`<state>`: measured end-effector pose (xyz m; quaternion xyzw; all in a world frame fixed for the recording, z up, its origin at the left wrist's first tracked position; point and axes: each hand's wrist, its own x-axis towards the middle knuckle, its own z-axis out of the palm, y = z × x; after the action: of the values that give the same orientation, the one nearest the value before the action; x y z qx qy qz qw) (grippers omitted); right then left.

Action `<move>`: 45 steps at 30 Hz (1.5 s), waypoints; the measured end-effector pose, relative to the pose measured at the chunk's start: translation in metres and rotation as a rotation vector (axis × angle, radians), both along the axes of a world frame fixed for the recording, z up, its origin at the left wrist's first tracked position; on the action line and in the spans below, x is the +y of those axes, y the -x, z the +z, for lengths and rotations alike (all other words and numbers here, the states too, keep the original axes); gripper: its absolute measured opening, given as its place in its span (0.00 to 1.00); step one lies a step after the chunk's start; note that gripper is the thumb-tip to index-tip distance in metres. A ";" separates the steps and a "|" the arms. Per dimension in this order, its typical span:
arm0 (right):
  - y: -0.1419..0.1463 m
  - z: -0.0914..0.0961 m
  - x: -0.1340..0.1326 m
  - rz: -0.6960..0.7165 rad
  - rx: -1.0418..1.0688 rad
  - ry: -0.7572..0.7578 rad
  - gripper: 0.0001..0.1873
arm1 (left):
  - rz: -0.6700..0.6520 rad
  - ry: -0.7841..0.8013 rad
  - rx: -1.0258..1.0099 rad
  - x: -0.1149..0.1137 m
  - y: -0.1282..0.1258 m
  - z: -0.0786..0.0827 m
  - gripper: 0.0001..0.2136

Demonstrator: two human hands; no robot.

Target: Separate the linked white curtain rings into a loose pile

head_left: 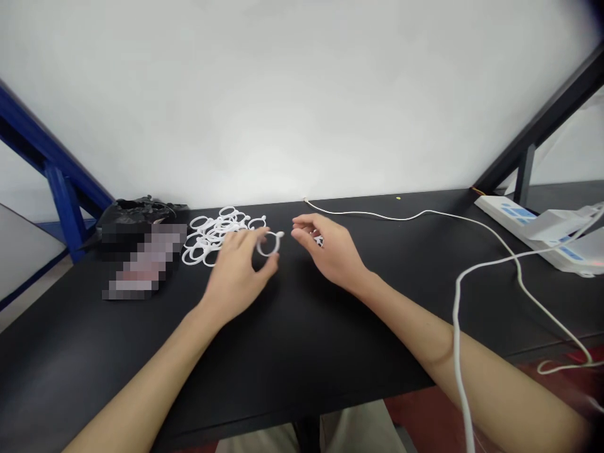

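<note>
My left hand (240, 264) pinches a white plastic ring (270, 243) between thumb and fingers, just above the black table (302, 333). A pile of several similar white rings (214, 234) lies right behind that hand. My right hand (330, 248) hovers a little to the right of the held ring, its fingers curled and slightly apart, with nothing clearly in them. A small white piece (319, 240) shows behind its fingers.
A black crumpled bag (136, 212) and a blurred patch (141, 264) sit at the left. A white cable (462, 296) runs across the table and over my right forearm. A white and blue power strip (533, 229) lies at the far right. Blue frame (61, 189) stands left.
</note>
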<state>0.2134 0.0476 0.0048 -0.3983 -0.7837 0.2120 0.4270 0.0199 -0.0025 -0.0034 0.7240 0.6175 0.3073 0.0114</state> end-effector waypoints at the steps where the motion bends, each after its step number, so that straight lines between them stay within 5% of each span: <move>1: -0.006 0.001 0.005 -0.082 -0.097 -0.061 0.14 | 0.075 -0.033 0.075 0.003 0.007 0.000 0.21; 5: -0.031 0.003 0.023 -0.357 -0.481 -0.050 0.21 | 0.337 0.030 0.237 0.012 0.034 0.000 0.25; 8: -0.039 0.001 0.027 -0.358 -0.660 0.079 0.31 | 0.368 0.116 0.290 0.013 0.044 -0.001 0.27; 11: -0.035 -0.002 0.023 -0.320 -0.707 0.105 0.29 | 0.341 0.124 0.317 0.012 0.045 -0.003 0.27; 23: -0.023 -0.006 0.020 -0.231 -0.494 -0.117 0.24 | 0.040 -0.044 0.142 0.005 0.016 -0.005 0.18; 28: -0.016 -0.004 0.009 0.011 -0.435 -0.213 0.25 | -0.129 -0.027 0.110 0.000 0.001 -0.007 0.23; 31: -0.008 -0.003 0.000 0.195 -0.490 -0.187 0.22 | -0.198 -0.027 0.117 -0.001 0.000 -0.009 0.26; 34: -0.002 -0.004 -0.005 0.228 -0.512 -0.144 0.22 | -0.244 -0.025 0.107 -0.001 0.002 -0.009 0.25; 41: 0.004 -0.001 -0.009 0.270 -0.079 0.034 0.13 | -0.182 0.054 0.027 -0.004 0.000 0.002 0.15; 45: 0.005 -0.001 -0.010 0.302 -0.033 0.011 0.10 | -0.196 0.076 -0.040 -0.005 -0.004 0.002 0.17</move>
<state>0.2085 0.0377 0.0035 -0.2815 -0.8405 0.2715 0.3750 0.0244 -0.0075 -0.0016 0.7736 0.5548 0.2953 0.0812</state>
